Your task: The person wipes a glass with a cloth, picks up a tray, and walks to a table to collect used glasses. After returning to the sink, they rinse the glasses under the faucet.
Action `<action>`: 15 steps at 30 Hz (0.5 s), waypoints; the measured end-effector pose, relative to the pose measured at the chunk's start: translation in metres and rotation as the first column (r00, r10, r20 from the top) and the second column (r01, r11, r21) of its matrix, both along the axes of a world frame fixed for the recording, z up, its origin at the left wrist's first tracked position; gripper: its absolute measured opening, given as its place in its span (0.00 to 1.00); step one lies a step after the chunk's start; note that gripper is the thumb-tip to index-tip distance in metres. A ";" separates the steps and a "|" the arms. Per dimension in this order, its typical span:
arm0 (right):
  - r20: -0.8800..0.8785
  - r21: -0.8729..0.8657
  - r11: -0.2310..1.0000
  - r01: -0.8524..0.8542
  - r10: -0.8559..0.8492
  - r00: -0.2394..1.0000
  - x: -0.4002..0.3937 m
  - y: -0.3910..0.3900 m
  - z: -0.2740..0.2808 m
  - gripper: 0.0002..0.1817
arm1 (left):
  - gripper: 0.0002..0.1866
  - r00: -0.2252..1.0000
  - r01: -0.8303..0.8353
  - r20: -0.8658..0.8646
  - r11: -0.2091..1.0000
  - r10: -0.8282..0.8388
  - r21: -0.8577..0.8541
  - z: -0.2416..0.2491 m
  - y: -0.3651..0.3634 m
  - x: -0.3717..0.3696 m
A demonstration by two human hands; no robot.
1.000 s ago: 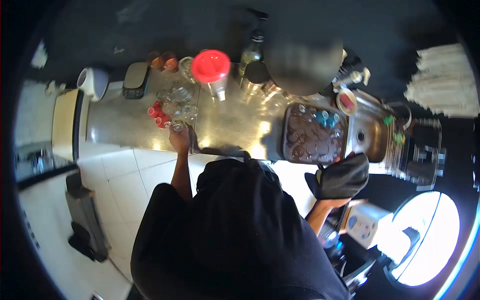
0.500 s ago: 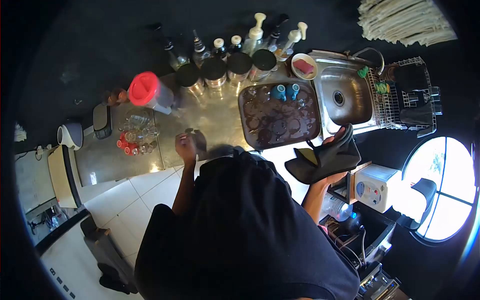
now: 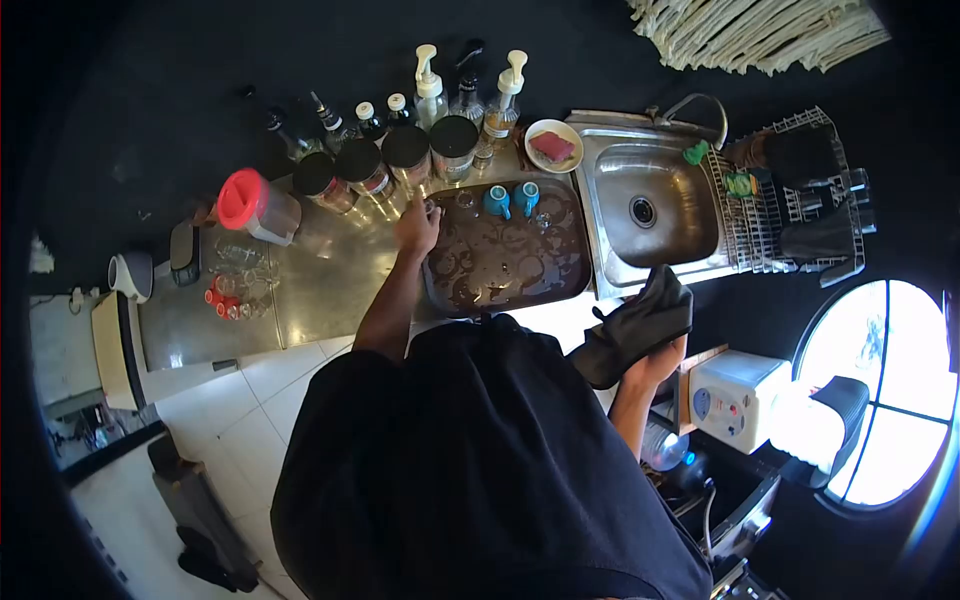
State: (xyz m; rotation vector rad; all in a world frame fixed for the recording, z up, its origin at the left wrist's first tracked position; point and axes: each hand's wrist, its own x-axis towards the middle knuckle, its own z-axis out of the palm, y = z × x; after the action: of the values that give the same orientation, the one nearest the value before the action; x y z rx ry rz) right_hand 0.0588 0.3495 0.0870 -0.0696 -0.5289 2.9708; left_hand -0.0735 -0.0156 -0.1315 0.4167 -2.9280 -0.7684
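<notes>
My left hand (image 3: 418, 228) reaches to the upper left corner of the brown tray (image 3: 508, 262), its fingers closed around a small clear glass (image 3: 430, 207). Two blue cups (image 3: 512, 199) and a few small glass pieces stand along the tray's far side, and its surface is wet with ring marks. My right hand (image 3: 655, 365) grips a dark cloth (image 3: 640, 325) in front of the sink, with the cloth bunched above the fingers.
Black-lidded jars (image 3: 361, 167) and pump bottles (image 3: 430, 88) line the counter's back. A red-lidded pitcher (image 3: 258, 207) and glasses (image 3: 240, 270) are left. The sink (image 3: 655, 205), a bowl (image 3: 553, 147) and a wire rack (image 3: 790, 210) are right.
The view has shifted right. My left hand has moved from the bare counter to the tray's corner and taken hold of a glass. The cloth in my right hand is more bunched.
</notes>
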 end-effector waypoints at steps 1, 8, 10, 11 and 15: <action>-0.002 -0.005 1.000 -0.021 0.021 1.000 -0.004 0.003 -0.005 0.23 | 0.23 0.989 -0.133 -0.053 0.988 0.137 0.073 0.002 0.001 0.010; 0.426 0.284 0.897 -0.337 0.197 0.883 -0.027 -0.057 -0.049 0.23 | 0.08 0.988 -0.075 0.017 0.388 0.151 0.919 0.098 0.068 0.079; 0.341 0.361 0.776 -0.518 0.408 0.847 -0.031 -0.077 -0.066 0.24 | 0.07 0.995 -0.076 0.058 0.217 0.085 0.973 0.156 0.098 0.088; 0.219 0.418 0.739 -0.529 0.483 0.848 -0.041 -0.085 -0.101 0.23 | 0.07 0.992 -0.109 0.100 0.129 0.078 0.986 0.169 0.105 0.090; 0.228 0.678 0.509 -0.531 0.541 0.809 -0.037 -0.112 -0.057 0.18 | 0.14 0.985 -0.058 -0.016 0.421 0.171 0.905 0.151 0.075 0.087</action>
State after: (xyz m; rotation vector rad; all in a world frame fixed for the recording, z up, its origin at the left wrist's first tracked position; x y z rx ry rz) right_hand 0.0214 0.2372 0.0297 0.2412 -2.0149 3.0044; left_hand 0.0139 0.0594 0.0195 0.5838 -2.0325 -2.2377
